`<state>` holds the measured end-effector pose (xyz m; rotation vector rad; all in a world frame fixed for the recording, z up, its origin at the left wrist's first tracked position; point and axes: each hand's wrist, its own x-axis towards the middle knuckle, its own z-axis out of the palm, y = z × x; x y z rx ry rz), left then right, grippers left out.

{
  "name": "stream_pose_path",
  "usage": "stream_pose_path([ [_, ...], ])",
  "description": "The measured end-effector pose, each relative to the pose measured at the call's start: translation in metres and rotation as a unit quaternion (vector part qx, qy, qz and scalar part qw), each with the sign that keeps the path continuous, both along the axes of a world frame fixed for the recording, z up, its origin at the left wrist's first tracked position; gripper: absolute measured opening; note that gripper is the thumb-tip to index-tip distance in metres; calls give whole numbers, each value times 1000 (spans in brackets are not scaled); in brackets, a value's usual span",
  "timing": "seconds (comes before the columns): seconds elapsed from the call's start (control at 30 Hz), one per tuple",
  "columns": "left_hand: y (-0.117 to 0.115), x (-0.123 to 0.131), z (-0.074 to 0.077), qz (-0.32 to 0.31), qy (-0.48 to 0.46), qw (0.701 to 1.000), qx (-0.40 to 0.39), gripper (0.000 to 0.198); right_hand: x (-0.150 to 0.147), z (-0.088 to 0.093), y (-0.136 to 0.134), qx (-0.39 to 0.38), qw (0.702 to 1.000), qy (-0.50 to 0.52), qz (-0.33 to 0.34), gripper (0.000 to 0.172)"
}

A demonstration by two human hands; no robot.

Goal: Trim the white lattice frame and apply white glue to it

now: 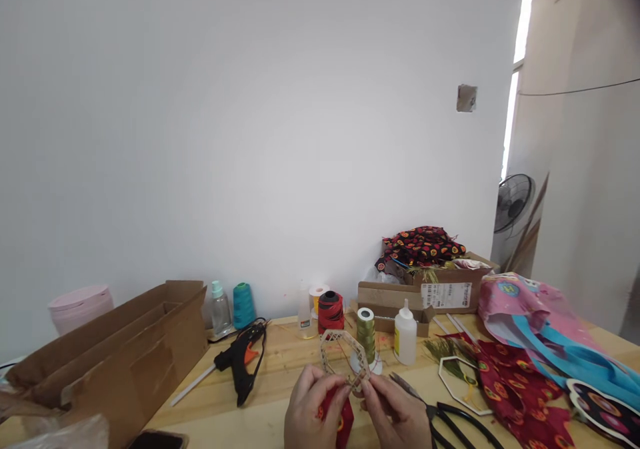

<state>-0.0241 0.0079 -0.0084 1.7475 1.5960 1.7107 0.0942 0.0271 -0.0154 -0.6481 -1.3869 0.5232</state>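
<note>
Low in the middle of the view, both my hands hold a small pale octagonal lattice frame (344,354) above the wooden table (280,369). My left hand (313,412) is closed around a piece of red patterned fabric (343,419) and pinches the frame's lower edge. My right hand (395,410) pinches the frame from the right side. A green thread spool (366,332) and a white glue bottle (405,334) stand just behind the frame.
A black-and-orange glue gun (243,361) lies left of my hands. Black scissors (457,422) and another white octagon frame (463,383) lie at right, by red fabric (515,389). Open cardboard boxes (115,355) stand at left and back right (425,292).
</note>
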Motion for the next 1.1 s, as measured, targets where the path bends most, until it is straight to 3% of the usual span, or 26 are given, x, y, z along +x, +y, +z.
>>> stream_pose_path([
  [0.23,1,-3,0,12,39,999,-1,17,6,-5,8,111,990,-86,-6,23],
  [0.37,-1,-7,4,4,108,994,-35,19,5,-3,6,126,987,-96,-12,20],
  [0.53,1,-5,4,1,183,983,-12,22,8,6,0,79,992,-92,-21,17],
  [0.7,3,-2,-3,-100,295,948,66,28,15,9,2,-24,997,-54,-52,11],
  [0.8,1,-2,-4,-87,260,958,82,35,13,6,3,-85,995,14,-49,13],
  [0.87,0,-2,-4,-64,206,974,68,29,9,5,1,-106,993,37,-43,14],
  [0.97,-1,-2,-3,-34,135,989,46,19,5,7,-1,-114,992,49,-34,15],
  [1.1,0,-2,-4,-23,116,992,44,18,1,9,-3,-102,992,68,-6,16],
])
